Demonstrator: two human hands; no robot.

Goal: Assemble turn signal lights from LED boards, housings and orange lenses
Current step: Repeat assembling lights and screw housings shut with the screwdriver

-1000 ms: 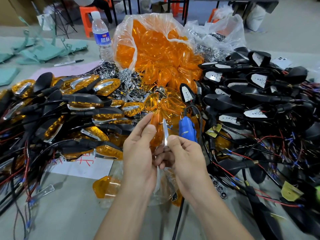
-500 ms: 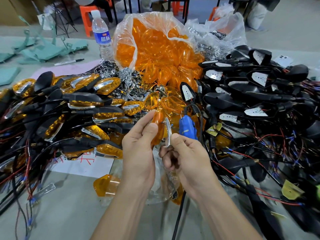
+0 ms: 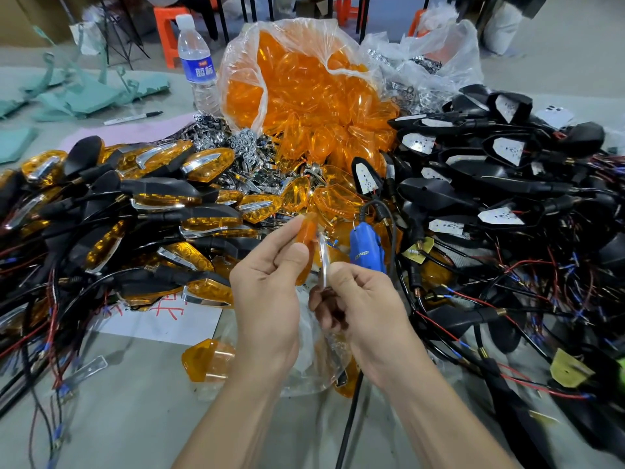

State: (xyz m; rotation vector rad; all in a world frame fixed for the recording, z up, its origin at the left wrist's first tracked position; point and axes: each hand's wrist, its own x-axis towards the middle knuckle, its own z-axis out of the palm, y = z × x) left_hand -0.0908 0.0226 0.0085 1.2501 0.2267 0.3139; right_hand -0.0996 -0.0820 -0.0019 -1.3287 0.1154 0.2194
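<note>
Left hand [image 3: 267, 299] pinches one lens [image 3: 303, 240] edge-on between thumb and forefinger, with the other fingers curled under. Right hand [image 3: 360, 308] pinches the lower end of a thin chrome strip [image 3: 324, 257], thumb on top, the rest curled. Both are centre frame, above the table [image 3: 135, 418]. The strip is just beside the lens; I can't tell if they touch.

Risks from here:
- You hold the strip at one end only. Push it in at an angle and it likely bends, or skids across the lens and scuffs it.
- The lens is gripped by fingertips on its thin edges. Seating force could pop it out into the loose parts behind, and you lose it.
- The blue tool [image 3: 367, 247] lies just right of the strip. I can't tell if it's hot. Swing your right wrist out and you hit it.
- A black cord [image 3: 351, 418] runs down between your forearms, so it's easy to snag.
- Wires [image 3: 490, 299] from the housings [image 3: 439, 191] at right lie near your right forearm. One catch drags the pile.
- The clear bag [image 3: 311, 360] under your hands hides anything you drop.

Finished lights [image 3: 162, 198] are stacked at left, and the lens bag [image 3: 304, 96] is upper centre.
</note>
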